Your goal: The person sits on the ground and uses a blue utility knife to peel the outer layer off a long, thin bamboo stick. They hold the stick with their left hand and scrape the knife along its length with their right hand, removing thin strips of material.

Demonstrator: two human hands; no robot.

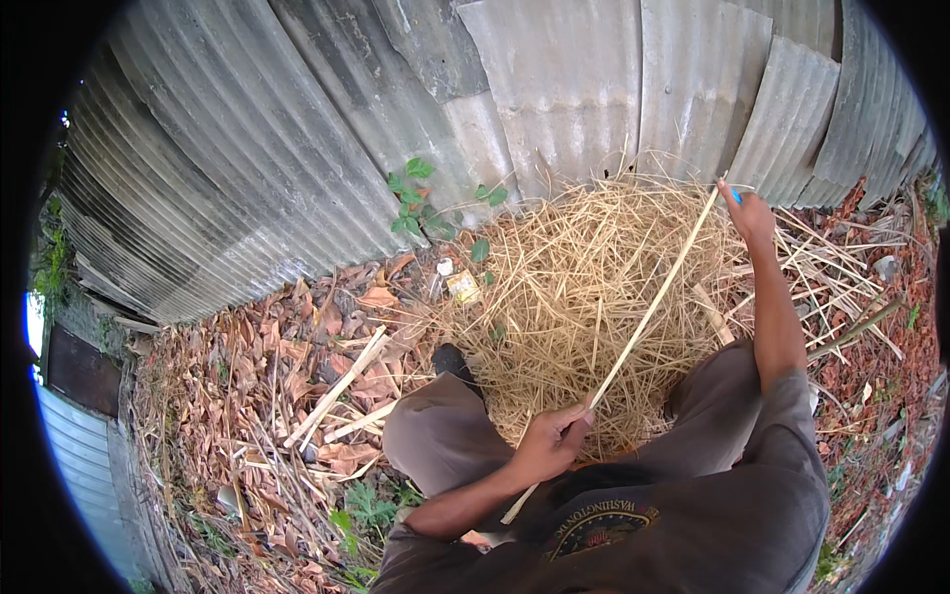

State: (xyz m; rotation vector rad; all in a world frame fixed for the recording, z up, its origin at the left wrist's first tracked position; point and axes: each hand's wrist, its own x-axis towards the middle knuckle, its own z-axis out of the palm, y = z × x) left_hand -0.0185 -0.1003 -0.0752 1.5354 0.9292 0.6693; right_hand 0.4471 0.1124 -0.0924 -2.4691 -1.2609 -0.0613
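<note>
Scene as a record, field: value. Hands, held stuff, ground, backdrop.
Left hand: closed around a long pale strip, nearer its lower end
Right hand: gripping the strip's upper end; small blue item there, kind unclear
Strip pose: diagonal, lower left to upper right
Between legs: heap of thin straw-coloured shavings
Ground, left: dry brown leaves, loose pale sticks
Backdrop: corrugated grey sheets, green-leaved plant

Dark short-sleeved shirt (712, 515) with round printed emblem (602, 530), brownish-grey trousers (430, 436), dark footwear (453, 362)
</note>
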